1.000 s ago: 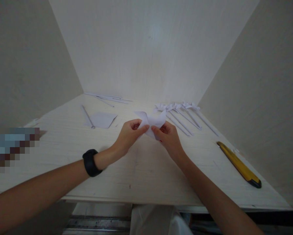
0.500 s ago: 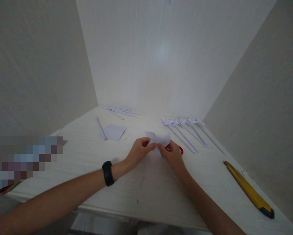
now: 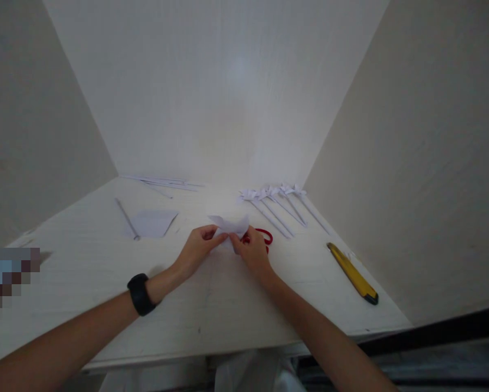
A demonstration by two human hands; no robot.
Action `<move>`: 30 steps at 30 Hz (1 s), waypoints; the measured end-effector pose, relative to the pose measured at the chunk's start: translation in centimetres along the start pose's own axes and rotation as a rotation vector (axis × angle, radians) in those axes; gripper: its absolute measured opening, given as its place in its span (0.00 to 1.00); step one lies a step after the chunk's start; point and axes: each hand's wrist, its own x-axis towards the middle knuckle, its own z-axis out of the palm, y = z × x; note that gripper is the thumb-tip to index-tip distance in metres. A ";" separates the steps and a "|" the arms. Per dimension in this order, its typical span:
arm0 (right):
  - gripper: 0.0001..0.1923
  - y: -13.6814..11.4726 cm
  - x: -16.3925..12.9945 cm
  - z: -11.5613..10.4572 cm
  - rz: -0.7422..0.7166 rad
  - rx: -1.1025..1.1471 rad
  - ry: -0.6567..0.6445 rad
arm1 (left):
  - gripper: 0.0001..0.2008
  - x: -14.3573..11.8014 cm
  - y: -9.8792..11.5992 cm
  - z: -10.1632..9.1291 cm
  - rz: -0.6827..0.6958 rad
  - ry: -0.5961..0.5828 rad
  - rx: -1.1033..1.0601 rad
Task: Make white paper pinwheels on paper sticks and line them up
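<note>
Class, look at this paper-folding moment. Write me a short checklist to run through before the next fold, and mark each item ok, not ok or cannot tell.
1. Both hands on the sheet: left hand and right hand pinch the folded paper - ok.
2. Paper flat on the table: lifted at the far edge - not ok.
3. Crease sharp: cannot tell.
4. Red scissors clear of fingers: right beside the right hand - not ok.
5. Yellow utility knife set aside: ok.
6. Knife blade retracted: cannot tell.
</note>
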 end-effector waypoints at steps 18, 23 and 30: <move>0.06 2.1 2.9 -10.5 0.021 -0.402 -0.050 | 0.11 0.1 1.4 0.2 -0.084 0.142 0.092; 0.08 6.5 0.8 -18.4 0.242 -0.757 0.103 | 0.10 0.3 1.0 0.2 -0.036 0.162 0.052; 0.09 9.3 -1.5 -19.7 0.358 -0.928 0.060 | 0.13 0.4 0.2 0.1 -0.013 0.140 0.019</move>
